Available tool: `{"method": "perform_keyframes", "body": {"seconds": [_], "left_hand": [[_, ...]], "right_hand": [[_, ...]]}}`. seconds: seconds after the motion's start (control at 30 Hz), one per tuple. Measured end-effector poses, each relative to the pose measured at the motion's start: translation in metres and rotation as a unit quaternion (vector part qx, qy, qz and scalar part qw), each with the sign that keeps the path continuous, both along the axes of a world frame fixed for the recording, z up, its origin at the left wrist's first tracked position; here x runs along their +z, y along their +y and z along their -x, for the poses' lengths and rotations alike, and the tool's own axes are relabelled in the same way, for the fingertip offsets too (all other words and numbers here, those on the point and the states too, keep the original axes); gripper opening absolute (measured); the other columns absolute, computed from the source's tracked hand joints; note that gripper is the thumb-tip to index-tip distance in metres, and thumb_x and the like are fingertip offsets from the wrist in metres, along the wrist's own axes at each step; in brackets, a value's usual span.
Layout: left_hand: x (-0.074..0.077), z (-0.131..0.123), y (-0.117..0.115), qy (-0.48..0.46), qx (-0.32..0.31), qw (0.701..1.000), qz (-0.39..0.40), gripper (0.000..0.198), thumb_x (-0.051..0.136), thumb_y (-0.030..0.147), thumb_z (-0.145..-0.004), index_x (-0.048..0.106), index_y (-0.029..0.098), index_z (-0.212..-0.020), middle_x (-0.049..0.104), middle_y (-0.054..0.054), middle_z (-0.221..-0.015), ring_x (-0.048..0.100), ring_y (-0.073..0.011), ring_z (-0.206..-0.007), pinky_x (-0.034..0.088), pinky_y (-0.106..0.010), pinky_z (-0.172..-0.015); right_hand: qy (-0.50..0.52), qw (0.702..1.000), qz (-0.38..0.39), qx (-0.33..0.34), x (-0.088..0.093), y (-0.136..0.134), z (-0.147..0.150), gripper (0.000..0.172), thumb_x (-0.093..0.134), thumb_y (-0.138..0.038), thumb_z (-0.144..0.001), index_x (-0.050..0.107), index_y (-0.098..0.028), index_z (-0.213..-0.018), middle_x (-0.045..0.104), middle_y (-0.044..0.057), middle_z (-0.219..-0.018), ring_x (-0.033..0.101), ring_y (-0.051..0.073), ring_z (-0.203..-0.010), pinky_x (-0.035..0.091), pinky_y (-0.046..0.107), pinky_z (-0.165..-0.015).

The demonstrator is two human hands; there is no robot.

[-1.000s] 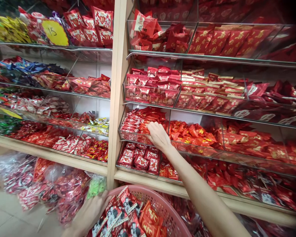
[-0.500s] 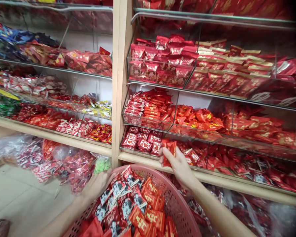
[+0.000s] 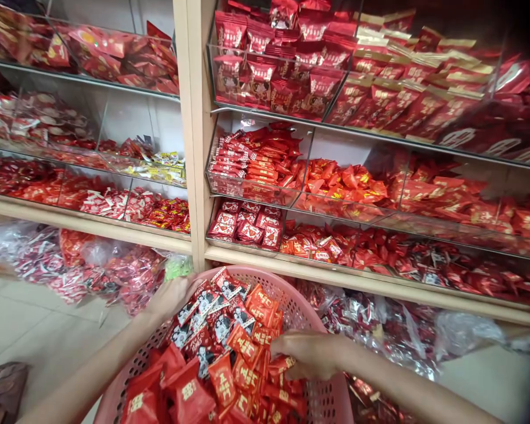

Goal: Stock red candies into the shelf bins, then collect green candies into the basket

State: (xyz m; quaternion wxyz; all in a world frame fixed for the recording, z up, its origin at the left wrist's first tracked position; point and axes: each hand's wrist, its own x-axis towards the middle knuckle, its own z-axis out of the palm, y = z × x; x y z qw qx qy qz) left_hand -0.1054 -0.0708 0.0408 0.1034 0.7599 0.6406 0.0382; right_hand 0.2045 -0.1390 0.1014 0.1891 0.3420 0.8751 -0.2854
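A pink plastic basket (image 3: 291, 294) sits low in the middle of the view, heaped with red candy packets (image 3: 229, 359). My left hand (image 3: 170, 297) grips its left rim, fingers curled over the edge. My right hand (image 3: 307, 353) is down inside the basket on the right side, fingers closed on a small bunch of red packets (image 3: 282, 368) that rest on the heap. Behind it, clear shelf bins hold more red packets; the nearest is a bin of long red sticks (image 3: 251, 162).
Wooden shelving with a pale upright post (image 3: 194, 135) fills the view, with tilted clear bins on both sides. Big clear bags of candy (image 3: 115, 268) lie on the tiled floor under the lowest shelf, left and right.
My right hand drew back from the stick bin with red packets and came down into the basket. The view dropped lower. My left hand stayed on the rim.
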Motion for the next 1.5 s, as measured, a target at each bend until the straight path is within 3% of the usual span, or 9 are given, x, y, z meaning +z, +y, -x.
{"method": "perform_keyframes", "body": {"seconds": [0.1, 0.23, 0.4, 0.53, 0.7, 0.9, 1.13, 1.33, 1.5], "left_hand": [[0.005, -0.001, -0.003, -0.018, -0.003, 1.000, 0.009, 0.042, 0.022, 0.042, -0.093, 0.052, 0.020, -0.114, 0.068, -0.010, -0.096, 0.063, -0.0214, -0.095, 0.045, -0.029, -0.078], [0.005, -0.001, -0.003, -0.013, 0.002, 1.000, 0.010, 0.043, 0.022, 0.043, -0.093, 0.052, 0.019, -0.113, 0.068, -0.010, -0.096, 0.063, -0.0217, -0.095, 0.046, -0.028, -0.078], [-0.001, 0.000, -0.001, 0.013, -0.002, 1.000, -0.003, 0.044, 0.020, 0.046, -0.092, 0.053, 0.020, -0.108, 0.068, -0.010, -0.090, 0.065, -0.0229, -0.089, 0.046, -0.028, -0.071], [-0.003, 0.000, 0.000, 0.023, -0.013, 1.000, -0.017, 0.046, 0.017, 0.047, -0.092, 0.051, 0.020, -0.105, 0.067, -0.009, -0.087, 0.065, -0.0239, -0.086, 0.046, -0.028, -0.066], [-0.002, 0.000, -0.002, 0.015, -0.016, 1.000, -0.018, 0.046, 0.016, 0.047, -0.092, 0.052, 0.020, -0.105, 0.067, -0.009, -0.087, 0.066, -0.0239, -0.086, 0.046, -0.029, -0.068], [-0.002, -0.001, -0.002, 0.021, -0.013, 0.999, -0.022, 0.047, 0.014, 0.045, -0.092, 0.053, 0.020, -0.104, 0.068, -0.010, -0.087, 0.066, -0.0258, -0.084, 0.046, -0.031, -0.068], [0.004, -0.004, -0.005, 0.034, -0.005, 0.999, -0.016, 0.045, 0.014, 0.041, -0.093, 0.052, 0.019, -0.103, 0.068, -0.010, -0.087, 0.066, -0.0253, -0.085, 0.046, -0.030, -0.068], [-0.004, 0.002, -0.004, 0.023, -0.007, 0.999, -0.022, 0.042, 0.017, 0.042, -0.093, 0.050, 0.020, -0.106, 0.068, -0.009, -0.087, 0.065, -0.0240, -0.087, 0.046, -0.030, -0.069], [-0.005, 0.002, -0.001, 0.019, -0.015, 0.999, -0.027, 0.043, 0.017, 0.043, -0.093, 0.051, 0.020, -0.105, 0.068, -0.008, -0.086, 0.065, -0.0241, -0.086, 0.046, -0.029, -0.069]], "right_hand": [[-0.012, 0.998, -0.044, 0.045, -0.009, -0.003, -0.002, 0.026, 0.061, -0.010, -0.071, 0.062, -0.017, -0.096, 0.064, 0.006, -0.095, 0.057, 0.019, -0.088, 0.042, 0.028, -0.073], [-0.024, 0.984, -0.159, 0.078, -0.014, -0.004, -0.011, 0.024, 0.049, -0.001, -0.074, 0.063, -0.016, -0.089, 0.066, 0.007, -0.092, 0.055, 0.021, -0.093, 0.037, 0.037, -0.085], [-0.025, 0.966, -0.225, 0.122, -0.021, 0.001, -0.023, 0.019, 0.049, -0.006, -0.081, 0.063, -0.018, -0.079, 0.064, 0.005, -0.082, 0.052, 0.019, -0.092, 0.033, 0.040, -0.088], [-0.014, 0.952, -0.274, 0.139, -0.033, 0.007, -0.029, 0.021, 0.049, -0.012, -0.085, 0.065, -0.020, -0.072, 0.062, 0.005, -0.090, 0.050, 0.019, -0.094, 0.029, 0.045, -0.095], [0.025, 0.950, -0.287, 0.122, -0.038, 0.014, -0.033, 0.022, 0.048, -0.015, -0.086, 0.067, -0.022, -0.076, 0.060, 0.005, -0.099, 0.049, 0.020, -0.099, 0.026, 0.050, -0.100], [-0.012, 0.957, -0.267, 0.116, -0.024, 0.016, -0.032, 0.019, 0.049, -0.011, -0.083, 0.066, -0.019, -0.080, 0.060, 0.007, -0.097, 0.048, 0.021, -0.103, 0.027, 0.047, -0.101], [-0.010, 0.982, -0.174, 0.070, -0.009, 0.012, -0.027, 0.017, 0.061, -0.024, -0.070, 0.066, -0.019, -0.085, 0.059, 0.007, -0.096, 0.049, 0.024, -0.100, 0.031, 0.046, -0.095], [-0.076, 0.965, -0.248, 0.051, -0.036, -0.005, -0.020, 0.035, 0.064, -0.042, -0.068, 0.067, -0.012, -0.086, 0.063, 0.013, -0.089, 0.051, 0.028, -0.096, 0.035, 0.044, -0.090], [-0.102, 0.946, -0.292, 0.095, -0.049, -0.013, -0.019, 0.012, 0.061, -0.023, -0.072, 0.067, -0.015, -0.078, 0.066, 0.008, -0.081, 0.056, 0.024, -0.086, 0.038, 0.039, -0.081]]}}
